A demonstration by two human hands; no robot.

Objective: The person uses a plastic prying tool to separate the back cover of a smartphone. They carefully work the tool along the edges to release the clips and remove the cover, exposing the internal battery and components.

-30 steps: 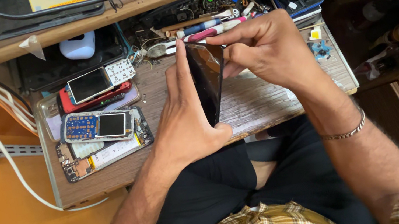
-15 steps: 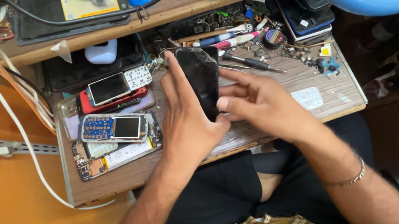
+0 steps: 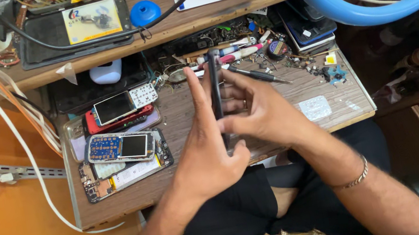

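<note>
A dark smartphone (image 3: 216, 96) stands edge-on between the left hand (image 3: 205, 152) and the right hand (image 3: 261, 111), so its screen cannot be seen. On the wooden tray's left side lies a pile of old phones: a keypad phone with a dark screen and white keys (image 3: 124, 104) on top of a red one, then a blue keypad phone (image 3: 120, 147) with a black screen. On the shelf above, a card with a yellow and white label (image 3: 91, 21) rests on a black mat (image 3: 44, 40). A pale rectangular sticker (image 3: 315, 107) lies on the tray's right side.
</note>
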